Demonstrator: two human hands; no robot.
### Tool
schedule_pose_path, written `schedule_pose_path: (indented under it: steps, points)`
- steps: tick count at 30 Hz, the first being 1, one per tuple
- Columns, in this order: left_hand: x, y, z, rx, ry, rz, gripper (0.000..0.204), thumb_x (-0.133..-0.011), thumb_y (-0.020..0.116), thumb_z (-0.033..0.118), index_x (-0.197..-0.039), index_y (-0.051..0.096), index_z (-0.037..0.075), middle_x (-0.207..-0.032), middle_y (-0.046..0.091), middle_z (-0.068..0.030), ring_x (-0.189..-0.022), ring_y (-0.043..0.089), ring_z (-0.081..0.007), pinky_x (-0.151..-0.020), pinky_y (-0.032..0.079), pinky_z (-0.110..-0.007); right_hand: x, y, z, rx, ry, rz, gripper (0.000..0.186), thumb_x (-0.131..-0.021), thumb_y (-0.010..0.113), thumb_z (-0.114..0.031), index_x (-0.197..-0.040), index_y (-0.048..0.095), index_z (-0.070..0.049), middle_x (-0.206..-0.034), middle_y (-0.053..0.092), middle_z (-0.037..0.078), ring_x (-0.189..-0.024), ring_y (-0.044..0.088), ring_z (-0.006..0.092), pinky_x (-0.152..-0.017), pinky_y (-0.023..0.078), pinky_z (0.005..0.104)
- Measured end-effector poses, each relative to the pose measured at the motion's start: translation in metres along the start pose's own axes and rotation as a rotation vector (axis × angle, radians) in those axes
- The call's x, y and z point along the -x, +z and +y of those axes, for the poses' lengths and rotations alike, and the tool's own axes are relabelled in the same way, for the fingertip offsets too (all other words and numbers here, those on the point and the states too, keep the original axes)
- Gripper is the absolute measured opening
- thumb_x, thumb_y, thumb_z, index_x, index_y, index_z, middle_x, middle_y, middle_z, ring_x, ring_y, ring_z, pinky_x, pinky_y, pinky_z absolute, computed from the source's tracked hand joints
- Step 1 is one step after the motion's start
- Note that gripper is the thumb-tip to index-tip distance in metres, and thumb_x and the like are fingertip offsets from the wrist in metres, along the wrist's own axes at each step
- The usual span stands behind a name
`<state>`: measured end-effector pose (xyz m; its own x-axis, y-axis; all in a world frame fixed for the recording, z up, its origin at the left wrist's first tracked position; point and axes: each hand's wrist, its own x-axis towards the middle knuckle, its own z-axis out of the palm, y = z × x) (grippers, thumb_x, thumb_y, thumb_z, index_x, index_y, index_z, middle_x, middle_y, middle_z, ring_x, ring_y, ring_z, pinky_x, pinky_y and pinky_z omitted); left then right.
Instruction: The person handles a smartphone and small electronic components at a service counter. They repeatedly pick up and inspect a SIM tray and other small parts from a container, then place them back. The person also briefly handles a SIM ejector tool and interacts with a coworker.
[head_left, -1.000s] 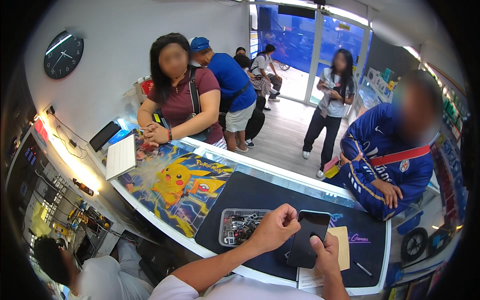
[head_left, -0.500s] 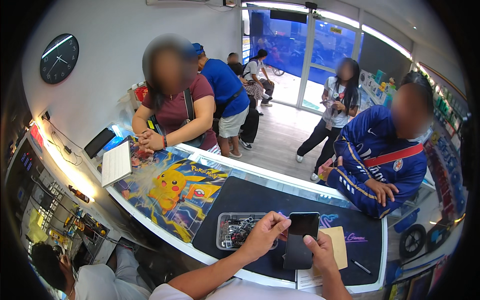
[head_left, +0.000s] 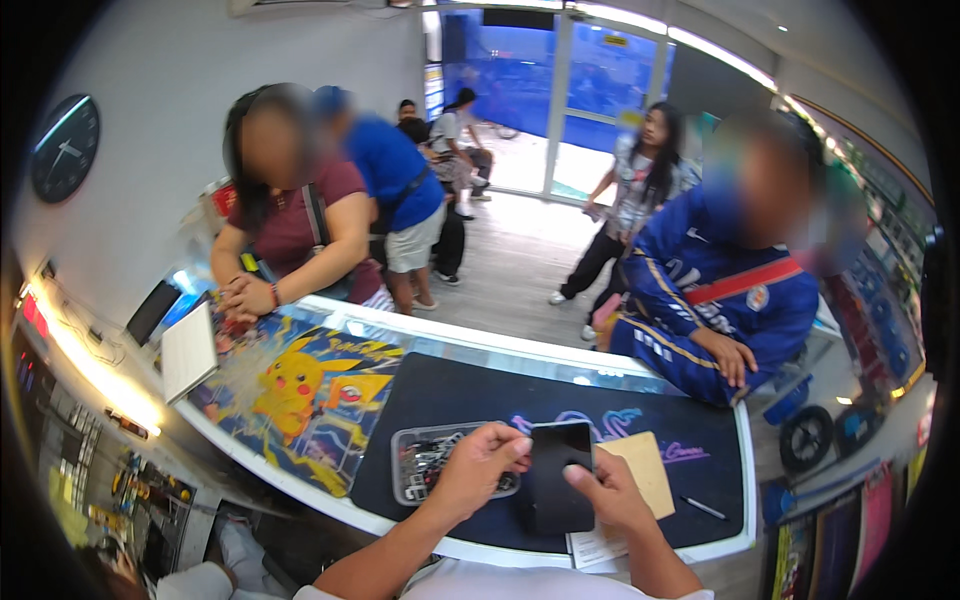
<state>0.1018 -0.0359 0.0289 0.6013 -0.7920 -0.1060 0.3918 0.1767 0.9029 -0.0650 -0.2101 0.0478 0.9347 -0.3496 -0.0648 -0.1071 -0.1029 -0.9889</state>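
Observation:
My right hand (head_left: 612,492) holds a dark smartphone (head_left: 563,485) upright over the counter, its thumb lying across the front. Beside the phone's upper left edge is my left hand (head_left: 482,468), thumb and fingertips pinched together; whatever is between them is too small to make out. Under my left wrist, a clear plastic box (head_left: 398,468) full of small metallic and dark parts rests on the black mat (head_left: 430,385). A tan envelope (head_left: 650,475) and a white printed paper (head_left: 598,552) lie partly behind my right hand.
A pen (head_left: 705,508) lies at the mat's right. A cartoon-printed mat (head_left: 330,400) and a white keyboard (head_left: 189,352) occupy the counter's left. Two people lean on the counter's far side, at left (head_left: 300,230) and right (head_left: 700,290). Another person (head_left: 190,580) sits at lower left.
The view has shifted, so the counter and hands appear farther left. Both hands keep their places around the phone. The standing person in the white shirt has turned and lowered an arm.

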Motion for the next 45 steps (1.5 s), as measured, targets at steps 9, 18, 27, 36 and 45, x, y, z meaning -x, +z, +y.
schedule_pose_path:
  steps: [9, 18, 27, 36, 45]
  points:
    - [0.001, 0.005, -0.010, -0.007, -0.079, -0.062, 0.025, -0.109, 0.068, 0.023, -0.117, 0.066, 0.000, -0.106, 0.073, -0.0078, -0.097, 0.071, -0.0133, -0.088, 0.058, -0.029, -0.004, 0.003, 0.007, -0.185, -0.019, 0.071, 0.043, -0.108, 0.068, -0.038, -0.125, 0.071, 0.002, -0.104, 0.075, 0.004, -0.091, 0.066, 0.0105, -0.080, 0.052, 0.0273]
    - [0.022, -0.037, 0.026, -0.097, 0.086, 0.132, 0.011, -0.109, 0.066, 0.015, -0.112, 0.065, 0.005, -0.098, 0.073, -0.0064, -0.087, 0.072, -0.0118, -0.076, 0.059, -0.027, -0.002, -0.027, -0.003, -0.101, 0.048, 0.174, 0.042, -0.099, 0.078, -0.039, -0.117, 0.075, -0.002, -0.101, 0.073, 0.000, -0.090, 0.065, 0.0086, -0.081, 0.052, 0.0277]
    - [0.060, -0.089, 0.054, -0.373, 0.147, 0.473, 0.021, -0.105, 0.072, 0.015, -0.119, 0.070, 0.000, -0.101, 0.072, -0.0028, -0.092, 0.066, -0.0078, -0.084, 0.053, -0.024, 0.006, -0.056, 0.011, 0.114, 0.297, 0.290, 0.034, -0.105, 0.073, -0.036, -0.105, 0.076, -0.002, -0.089, 0.073, -0.001, -0.078, 0.062, 0.0053, -0.072, 0.049, 0.0239]
    - [0.066, -0.090, 0.046, -1.316, 0.280, 0.215, 0.012, -0.094, 0.077, 0.013, -0.105, 0.077, 0.011, -0.103, 0.070, -0.0038, -0.116, 0.057, -0.0270, -0.109, 0.037, -0.045, 0.001, -0.053, 0.011, 0.667, 0.399, 0.350, 0.043, -0.095, 0.085, -0.039, -0.092, 0.067, 0.001, -0.065, 0.057, -0.001, -0.059, 0.043, 0.0058, -0.054, 0.033, 0.0300]
    - [0.034, -0.071, 0.035, -1.401, 0.383, 0.251, 0.019, -0.088, 0.084, 0.018, -0.106, 0.079, 0.014, -0.109, 0.067, -0.0036, -0.122, 0.052, -0.0314, -0.109, 0.037, -0.047, -0.006, -0.028, -0.010, 0.840, 0.374, 0.466, 0.039, -0.093, 0.087, -0.034, -0.100, 0.069, -0.001, -0.061, 0.048, -0.001, -0.056, 0.038, 0.0079, -0.054, 0.031, 0.0311]
